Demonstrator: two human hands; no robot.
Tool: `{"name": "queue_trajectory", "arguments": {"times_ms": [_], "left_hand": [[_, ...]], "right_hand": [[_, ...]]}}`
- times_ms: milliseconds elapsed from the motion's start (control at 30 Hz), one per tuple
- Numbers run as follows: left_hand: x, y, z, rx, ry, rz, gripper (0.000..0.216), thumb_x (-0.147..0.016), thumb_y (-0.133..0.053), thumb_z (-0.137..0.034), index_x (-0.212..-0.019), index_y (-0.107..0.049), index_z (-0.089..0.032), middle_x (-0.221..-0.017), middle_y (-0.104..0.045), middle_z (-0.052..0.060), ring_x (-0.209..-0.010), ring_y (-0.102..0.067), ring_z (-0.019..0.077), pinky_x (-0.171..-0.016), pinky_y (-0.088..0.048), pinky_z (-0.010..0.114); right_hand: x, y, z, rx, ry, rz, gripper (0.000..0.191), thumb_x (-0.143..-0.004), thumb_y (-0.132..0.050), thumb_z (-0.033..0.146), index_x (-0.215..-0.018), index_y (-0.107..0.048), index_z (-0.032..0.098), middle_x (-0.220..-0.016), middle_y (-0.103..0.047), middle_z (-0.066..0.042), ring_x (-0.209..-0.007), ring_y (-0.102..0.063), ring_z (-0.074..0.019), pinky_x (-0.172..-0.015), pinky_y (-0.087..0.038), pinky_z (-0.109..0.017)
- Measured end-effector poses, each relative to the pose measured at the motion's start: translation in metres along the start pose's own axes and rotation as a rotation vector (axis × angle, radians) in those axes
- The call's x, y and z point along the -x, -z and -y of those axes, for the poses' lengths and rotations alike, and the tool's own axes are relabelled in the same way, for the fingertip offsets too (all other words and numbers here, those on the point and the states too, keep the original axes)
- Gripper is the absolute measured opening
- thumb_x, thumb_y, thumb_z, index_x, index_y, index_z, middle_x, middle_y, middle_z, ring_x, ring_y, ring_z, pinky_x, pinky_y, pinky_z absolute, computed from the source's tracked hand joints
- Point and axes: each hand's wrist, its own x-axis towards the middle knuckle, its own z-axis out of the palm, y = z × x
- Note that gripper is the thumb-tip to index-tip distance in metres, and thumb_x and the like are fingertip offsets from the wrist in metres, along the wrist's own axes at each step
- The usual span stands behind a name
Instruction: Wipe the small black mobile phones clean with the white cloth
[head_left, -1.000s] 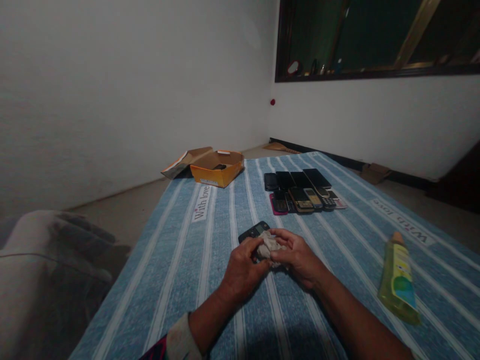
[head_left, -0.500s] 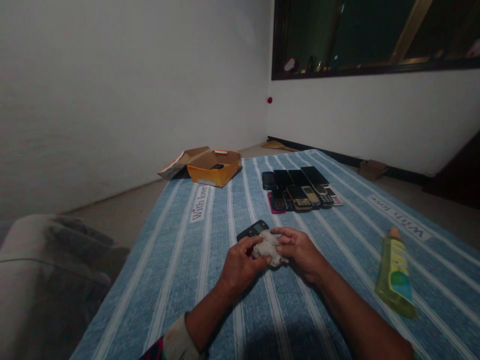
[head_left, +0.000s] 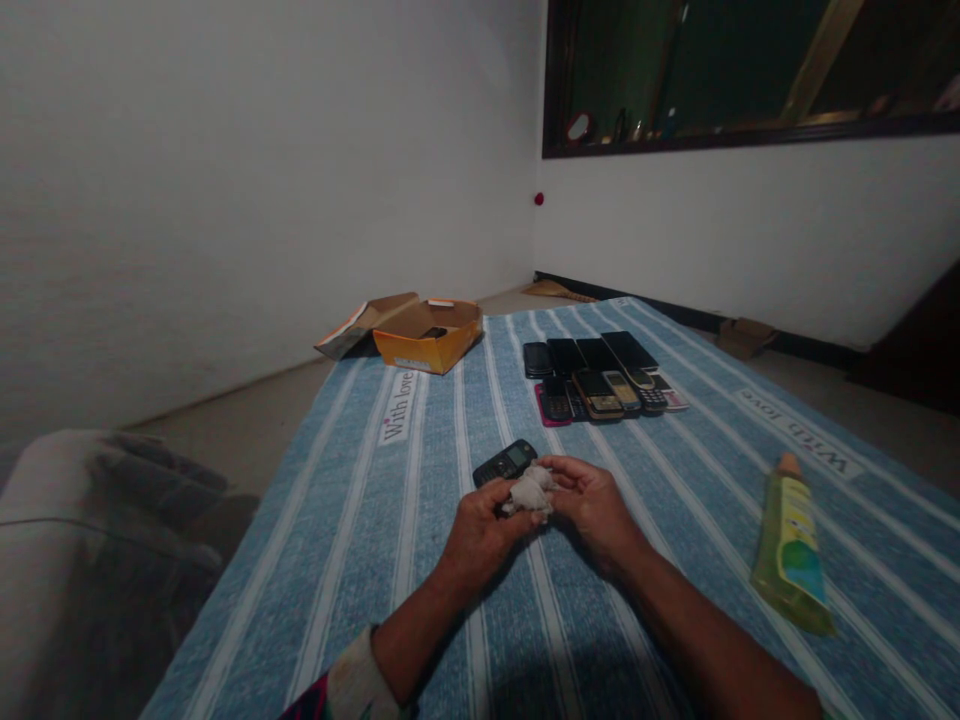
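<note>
A crumpled whitish cloth (head_left: 532, 491) is held between my two hands above the striped tablecloth (head_left: 360, 560). My left hand (head_left: 480, 535) pinches its left side, thumb toward me. On the other side, the fingers of my right hand (head_left: 592, 503) close on the cloth. Just beyond it lies a dark keypad phone (head_left: 507, 462) with a small grey screen, its lower part close to my left fingers. Whether the cloth touches the phone I cannot tell.
Several phones (head_left: 598, 394) lie in two rows farther back. An opened orange cardboard box (head_left: 427, 352) with a dark item inside stands at the far left. On the right lies a bottle of yellow-green liquid (head_left: 793, 550). A grey-covered seat (head_left: 90, 560) is beside the table.
My right hand has shifted slightly left, and the cloth is bunched smaller between my hands. More of the keypad phone shows. The other things stay in place.
</note>
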Motion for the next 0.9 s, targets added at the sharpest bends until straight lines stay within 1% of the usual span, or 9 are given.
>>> {"name": "queue_trajectory", "arguments": {"times_ms": [100, 167, 300, 367, 433, 533, 733, 800, 900], "left_hand": [[-0.001, 0.000, 0.000, -0.003, 0.037, -0.019, 0.013, -0.063, -0.075, -0.024, -0.071, -0.076, -0.014, -0.067, -0.068, 0.002, -0.063, -0.057, 0.0141, -0.063, -0.043, 0.027], [-0.001, -0.001, 0.001, 0.033, 0.072, -0.032, 0.013, -0.062, -0.075, -0.023, -0.071, -0.075, -0.013, -0.065, -0.067, 0.002, -0.061, -0.055, 0.0129, -0.061, -0.042, 0.026], [-0.001, -0.001, 0.003, 0.139, 0.152, 0.000, 0.018, -0.064, -0.076, -0.025, -0.075, -0.074, -0.012, -0.063, -0.067, 0.003, -0.054, -0.054, 0.0110, -0.053, -0.040, 0.023], [-0.001, -0.002, 0.002, 0.175, 0.186, 0.025, 0.020, -0.066, -0.075, -0.027, -0.077, -0.073, -0.011, -0.062, -0.068, 0.004, -0.053, -0.055, 0.0119, -0.048, -0.039, 0.022], [-0.001, -0.001, 0.000, 0.215, 0.201, 0.040, 0.021, -0.067, -0.075, -0.027, -0.079, -0.072, -0.011, -0.065, -0.069, 0.006, -0.055, -0.058, 0.0138, -0.047, -0.042, 0.023], [-0.002, 0.000, -0.002, 0.269, 0.200, 0.044, 0.021, -0.067, -0.075, -0.026, -0.082, -0.071, -0.010, -0.071, -0.072, 0.008, -0.059, -0.062, 0.0155, -0.050, -0.048, 0.024], [0.000, 0.001, -0.004, 0.284, 0.223, 0.044, 0.036, -0.066, -0.080, -0.029, -0.096, -0.071, -0.011, -0.084, -0.074, 0.011, -0.071, -0.068, 0.0194, -0.057, -0.050, 0.026], [0.000, 0.000, -0.005, 0.255, 0.217, 0.042, 0.043, -0.064, -0.082, -0.032, -0.101, -0.070, -0.011, -0.087, -0.075, 0.011, -0.075, -0.069, 0.0205, -0.062, -0.051, 0.027], [-0.002, -0.001, -0.006, 0.106, 0.155, -0.002, 0.053, -0.059, -0.086, -0.032, -0.105, -0.070, -0.012, -0.091, -0.075, 0.010, -0.080, -0.068, 0.0215, -0.072, -0.051, 0.031]], "right_hand": [[-0.003, 0.005, -0.001, 0.155, 0.094, -0.021, 0.033, -0.061, -0.074, 0.017, -0.093, -0.075, 0.018, -0.081, -0.074, -0.002, -0.075, -0.067, -0.0179, -0.067, -0.051, -0.028], [-0.005, 0.009, -0.003, 0.238, 0.123, -0.033, 0.032, -0.062, -0.072, 0.018, -0.093, -0.075, 0.018, -0.079, -0.073, -0.001, -0.070, -0.065, -0.0158, -0.062, -0.050, -0.026], [-0.006, 0.010, -0.006, 0.226, 0.025, 0.017, 0.027, -0.063, -0.071, 0.025, -0.089, -0.074, 0.015, -0.064, -0.068, 0.000, -0.047, -0.054, -0.0103, -0.044, -0.041, -0.022], [-0.005, 0.006, -0.007, 0.192, -0.014, -0.017, 0.031, -0.062, -0.072, 0.029, -0.089, -0.073, 0.014, -0.060, -0.066, 0.000, -0.041, -0.052, -0.0102, -0.039, -0.039, -0.021], [-0.004, 0.003, -0.006, 0.160, -0.030, -0.069, 0.036, -0.059, -0.074, 0.031, -0.090, -0.072, 0.013, -0.058, -0.067, 0.000, -0.040, -0.055, -0.0122, -0.037, -0.039, -0.021], [-0.002, 0.000, -0.002, 0.129, -0.022, -0.075, 0.032, -0.058, -0.075, 0.032, -0.084, -0.072, 0.013, -0.059, -0.068, -0.003, -0.043, -0.059, -0.0140, -0.038, -0.040, -0.021], [-0.002, 0.001, 0.003, 0.174, 0.017, -0.099, 0.023, -0.060, -0.072, 0.031, -0.075, -0.073, 0.014, -0.057, -0.066, -0.001, -0.044, -0.055, -0.0109, -0.040, -0.040, -0.020], [-0.002, 0.001, 0.002, 0.205, 0.051, -0.113, 0.020, -0.061, -0.071, 0.030, -0.072, -0.074, 0.015, -0.058, -0.066, 0.000, -0.045, -0.054, -0.0107, -0.042, -0.041, -0.021], [-0.001, 0.000, 0.001, 0.270, 0.111, -0.112, 0.015, -0.062, -0.068, 0.027, -0.071, -0.075, 0.016, -0.063, -0.069, -0.001, -0.054, -0.059, -0.0127, -0.050, -0.046, -0.023]]}}
